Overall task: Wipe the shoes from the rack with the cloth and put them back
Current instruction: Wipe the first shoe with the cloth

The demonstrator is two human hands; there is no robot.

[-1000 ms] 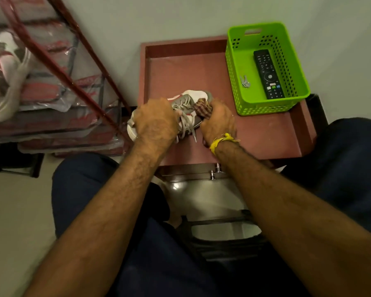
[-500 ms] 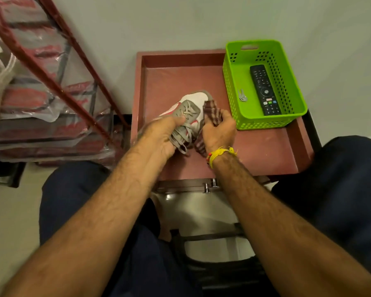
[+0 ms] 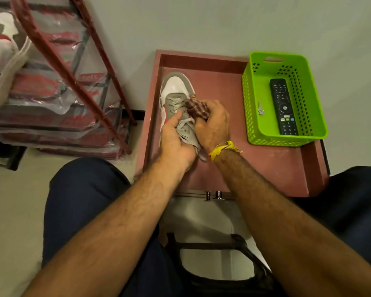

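Observation:
A grey and white sneaker [image 3: 176, 88] with red trim lies on the reddish tabletop [image 3: 255, 163], toe pointing away from me. My left hand [image 3: 176, 138] grips its heel end and laces from the left. My right hand [image 3: 212, 123] holds a bunched brown checked cloth [image 3: 196, 107] and presses it against the shoe's right side near the laces. The heel is hidden under my hands.
A shoe rack [image 3: 77, 67] with a red frame and plastic cover stands at the left, with another white and red shoe [image 3: 2, 50] on it. A green basket [image 3: 285, 99] holding a black remote [image 3: 284, 106] sits at the table's right back.
The shoe has turned so its toe points straight away and lies nearer the table's left rim. My left hand has shifted to the heel end; my right hand still rubs with the cloth.

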